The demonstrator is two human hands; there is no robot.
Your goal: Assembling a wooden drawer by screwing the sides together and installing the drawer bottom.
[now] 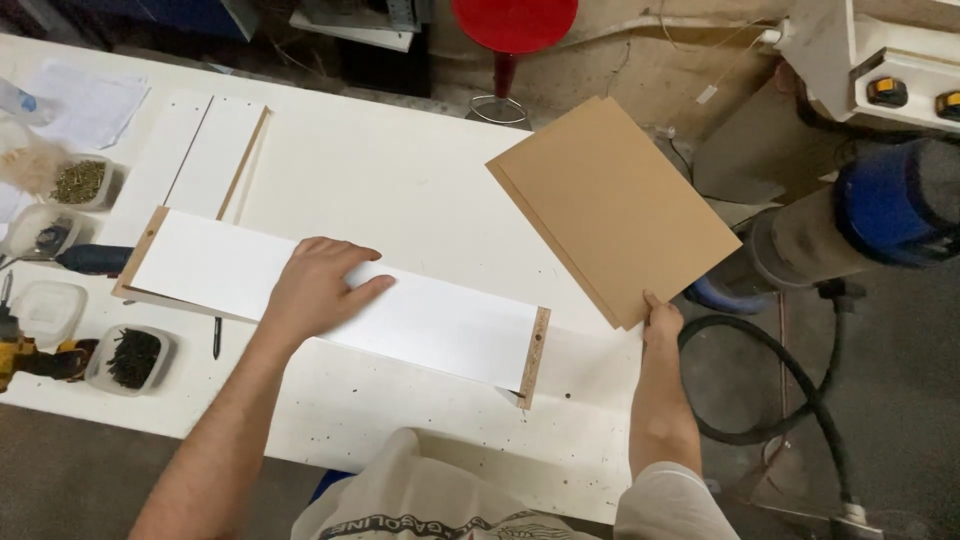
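My left hand (318, 290) lies flat, fingers together, on a long white laminated chipboard panel (430, 325) that rests across the white worktable (400, 170). My right hand (662, 322) pinches the near corner of a stack of thin brown fibreboard sheets (615, 205), which overhang the table's right edge. The panel's raw chipboard end (535, 355) with drilled holes faces right, close to my right hand.
Two more white panels (205, 155) lie at the back left. Plastic tubs of screws (80, 182) (132, 358), a yellow drill (30, 355) and a pencil (216, 338) sit along the left side. A blue-topped dust extractor (880, 205) with black hose (800, 385) stands right of the table.
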